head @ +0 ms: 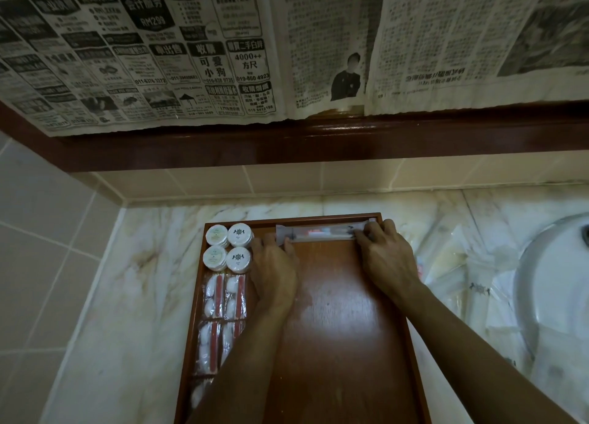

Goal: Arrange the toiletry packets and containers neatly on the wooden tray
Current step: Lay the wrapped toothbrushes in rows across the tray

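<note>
Left hand (273,266) and right hand (384,251) pinched the ends of the toothbrush packet (323,233) on the wooden tray (344,328); likely light, crinkly, slippery.

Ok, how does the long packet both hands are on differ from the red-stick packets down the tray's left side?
The long clear packet lies crosswise along the far rim of the tray; the red-stick packets run lengthwise in a left column. It is long and narrow, they are shorter and wider. The left hand and right hand touch its ends; they lie untouched. All are clear plastic.
</note>
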